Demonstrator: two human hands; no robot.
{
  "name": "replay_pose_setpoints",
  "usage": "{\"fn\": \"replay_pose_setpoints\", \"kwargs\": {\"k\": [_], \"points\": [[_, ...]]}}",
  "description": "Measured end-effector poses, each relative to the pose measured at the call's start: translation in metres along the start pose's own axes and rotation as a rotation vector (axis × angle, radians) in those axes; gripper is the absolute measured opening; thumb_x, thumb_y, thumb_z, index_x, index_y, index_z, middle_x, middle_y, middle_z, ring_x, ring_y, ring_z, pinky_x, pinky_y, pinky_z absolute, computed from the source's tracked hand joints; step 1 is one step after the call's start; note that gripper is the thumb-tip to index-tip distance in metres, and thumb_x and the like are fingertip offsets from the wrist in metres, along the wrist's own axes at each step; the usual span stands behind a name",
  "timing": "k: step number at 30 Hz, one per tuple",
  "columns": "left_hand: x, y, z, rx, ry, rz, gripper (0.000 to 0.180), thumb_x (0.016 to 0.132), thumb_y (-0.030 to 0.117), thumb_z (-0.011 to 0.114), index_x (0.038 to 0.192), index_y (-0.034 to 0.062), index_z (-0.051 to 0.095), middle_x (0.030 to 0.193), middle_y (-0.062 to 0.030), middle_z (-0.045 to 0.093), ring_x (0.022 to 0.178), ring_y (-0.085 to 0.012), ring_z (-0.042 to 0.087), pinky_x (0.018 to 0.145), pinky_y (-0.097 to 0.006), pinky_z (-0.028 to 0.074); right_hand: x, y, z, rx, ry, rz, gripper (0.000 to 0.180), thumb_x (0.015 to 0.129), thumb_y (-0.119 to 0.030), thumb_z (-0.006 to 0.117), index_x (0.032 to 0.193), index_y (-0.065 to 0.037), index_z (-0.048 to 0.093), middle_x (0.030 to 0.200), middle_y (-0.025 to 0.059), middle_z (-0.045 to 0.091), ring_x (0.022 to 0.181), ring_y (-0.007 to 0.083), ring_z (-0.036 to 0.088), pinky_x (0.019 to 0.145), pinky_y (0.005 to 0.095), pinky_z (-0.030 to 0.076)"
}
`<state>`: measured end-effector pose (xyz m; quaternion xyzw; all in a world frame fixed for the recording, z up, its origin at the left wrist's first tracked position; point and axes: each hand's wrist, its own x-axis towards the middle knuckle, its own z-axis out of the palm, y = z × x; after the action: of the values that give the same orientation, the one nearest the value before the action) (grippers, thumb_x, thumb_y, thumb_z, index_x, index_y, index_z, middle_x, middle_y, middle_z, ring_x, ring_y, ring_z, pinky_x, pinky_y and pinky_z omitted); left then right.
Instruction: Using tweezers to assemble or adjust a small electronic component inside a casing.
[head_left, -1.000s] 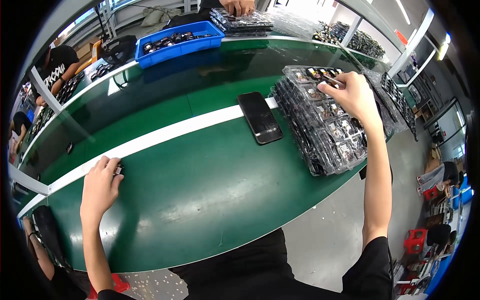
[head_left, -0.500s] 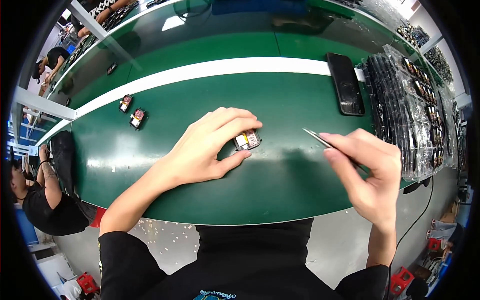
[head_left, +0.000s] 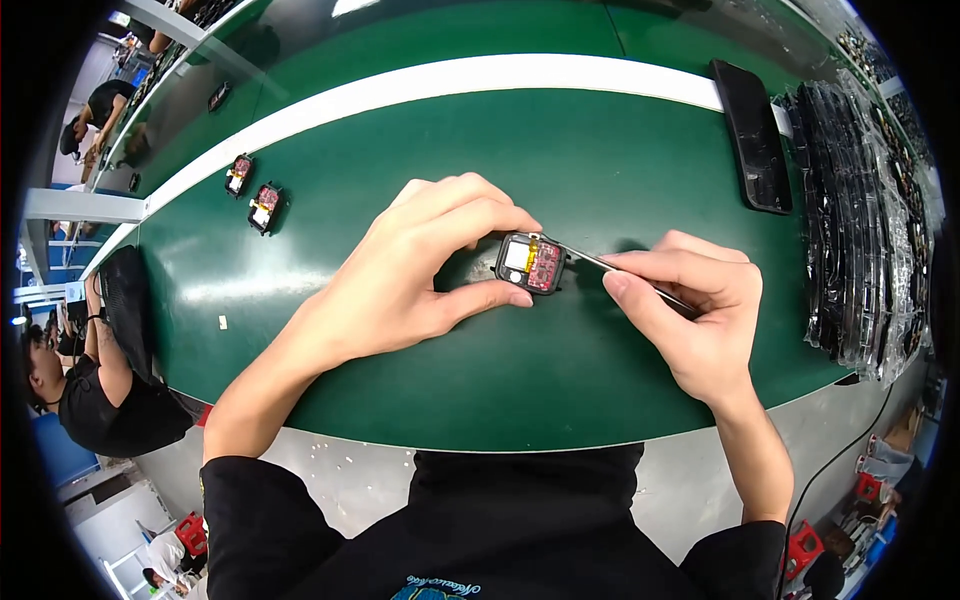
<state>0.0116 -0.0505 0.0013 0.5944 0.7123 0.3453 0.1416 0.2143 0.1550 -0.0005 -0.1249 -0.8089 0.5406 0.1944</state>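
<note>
Left hand [head_left: 408, 268]: I see it back up, fingers bent, thumb and forefinger curved into a C and clamped on the unit's opposite edges.
Left forearm [head_left: 285, 362]: slants in from the lower left, up to the right.
Right hand [head_left: 703, 312]: I see thumb and forefinger together, clamped on the tweezers, the other fingers curled in.
Right forearm [head_left: 752, 440]: rises from the lower right, leaning left toward the wrist.
Tweezers [head_left: 583, 256]: slanted up to the left, tip at the unit's upper edge; I can't tell whether it touches.
Unit [head_left: 531, 263]: between both hands, its white, yellow and red inside facing up.
Table [head_left: 470, 400]: two similar pieces [head_left: 265, 208] lie at the left; phone [head_left: 752, 138] and tray stack [head_left: 858, 230] sit at the right.
</note>
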Motion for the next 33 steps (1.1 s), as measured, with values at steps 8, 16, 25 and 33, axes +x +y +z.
{"fn": "replay_pose_setpoints", "kwargs": {"k": [8,16,25,33], "points": [[0.006,-0.001,-0.006,-0.020,-0.093,-0.009,0.059,0.074,0.029,0.104,0.127,0.0079,0.085,0.083,-0.0006,0.068,0.068,-0.0144,0.048,0.080,-0.032,0.036,0.000,0.002,0.010,-0.193,-0.016,-0.185,0.014,0.082,0.007,0.083,0.095,0.003,0.086,0.066,0.0061,0.064,0.052,0.0129,0.058,0.050,0.0285,0.040],[0.007,-0.002,-0.006,-0.004,-0.098,-0.003,0.059,0.074,0.029,0.103,0.126,0.0078,0.085,0.083,-0.0015,0.068,0.067,-0.0148,0.048,0.078,-0.033,0.035,0.003,0.006,0.014,-0.227,-0.015,-0.176,0.016,0.085,0.009,0.083,0.100,0.005,0.086,0.067,0.0030,0.063,0.055,0.0078,0.051,0.051,0.0276,0.033],[0.006,0.001,-0.006,-0.049,-0.086,-0.049,0.059,0.073,0.028,0.104,0.124,0.0060,0.083,0.083,-0.0022,0.069,0.068,-0.0144,0.048,0.078,-0.033,0.036,-0.004,0.005,0.013,-0.402,0.074,-0.365,0.026,0.077,0.007,0.089,0.102,0.002,0.086,0.071,0.0047,0.064,0.053,0.0156,0.059,0.048,0.0309,0.043],[0.007,-0.003,-0.007,-0.043,-0.084,-0.016,0.054,0.073,0.027,0.103,0.119,0.0065,0.084,0.081,-0.0021,0.068,0.068,-0.0143,0.048,0.079,-0.033,0.036,-0.002,0.009,0.022,-0.452,0.085,-0.502,0.028,0.076,0.008,0.089,0.103,0.003,0.085,0.075,0.0046,0.064,0.055,0.0176,0.061,0.048,0.0329,0.047]]}}
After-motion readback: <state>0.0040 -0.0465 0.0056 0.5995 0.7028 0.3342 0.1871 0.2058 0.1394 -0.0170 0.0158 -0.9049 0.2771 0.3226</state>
